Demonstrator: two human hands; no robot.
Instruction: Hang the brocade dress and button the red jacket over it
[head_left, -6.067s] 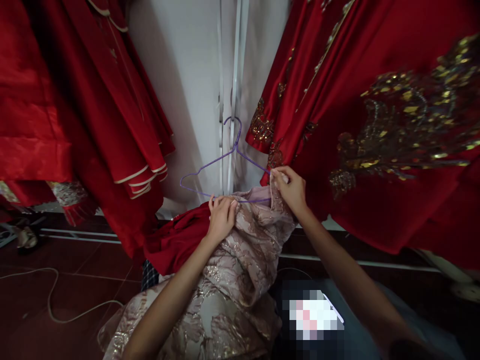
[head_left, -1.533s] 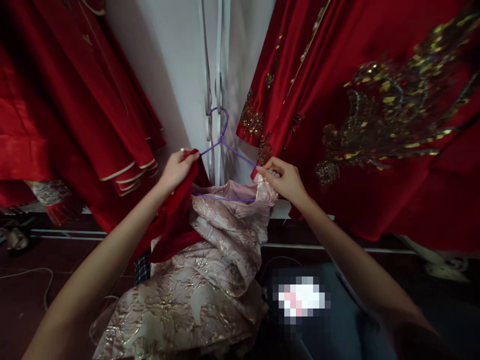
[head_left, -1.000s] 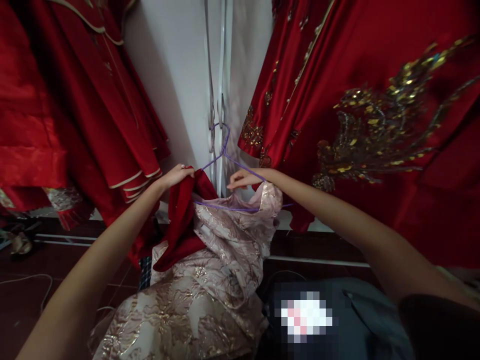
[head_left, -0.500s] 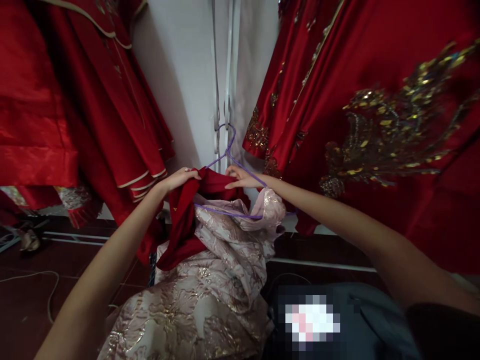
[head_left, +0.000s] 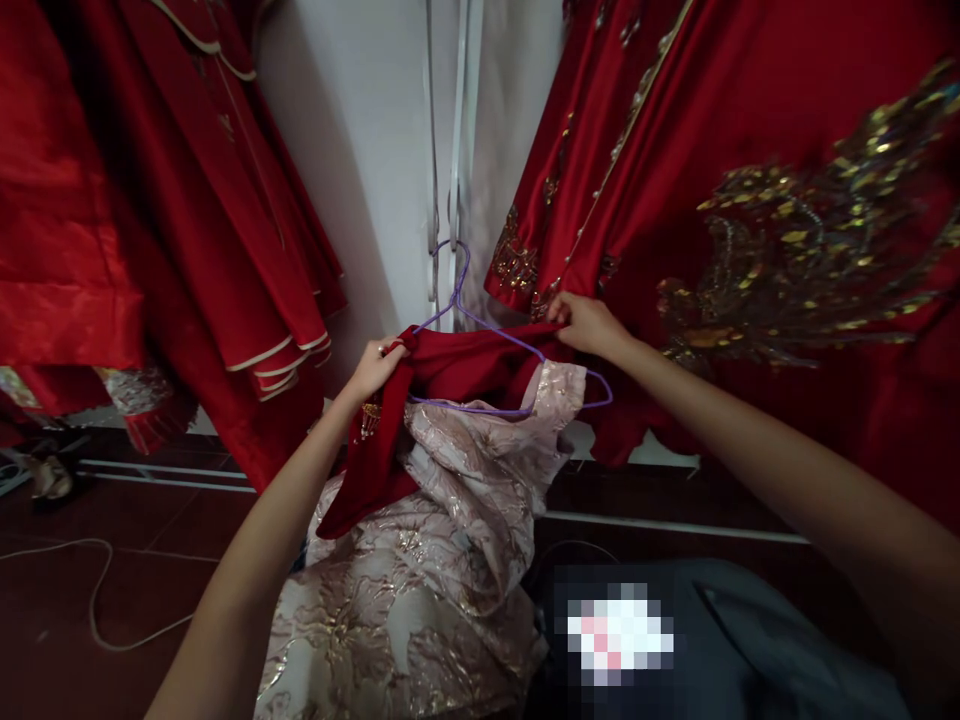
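Observation:
A purple hanger (head_left: 459, 290) hangs by its hook on a white metal rack. Over its right arm sits a strap of a pale pink-and-gold brocade dress (head_left: 420, 580), whose skirt drapes down toward me. A dark red garment (head_left: 472, 362) with a small gold beaded trim is stretched across the hanger. My left hand (head_left: 381, 366) pinches this red garment at its left upper edge, near the hanger's left arm. My right hand (head_left: 589, 322) grips the same garment's right upper edge, just above the hanger's right arm.
Red dresses hang at left (head_left: 187, 200) and right (head_left: 825, 430), the right one with a gold sequin motif (head_left: 810, 240). A white rack upright (head_left: 461, 120) stands before a pale wall. A cable (head_left: 97, 600) and shoes (head_left: 52, 475) lie on the floor.
My right hand has moved right and pulled the red garment's edge out along the hanger, so it is spread wider. The left hand keeps its hold, slightly lower.

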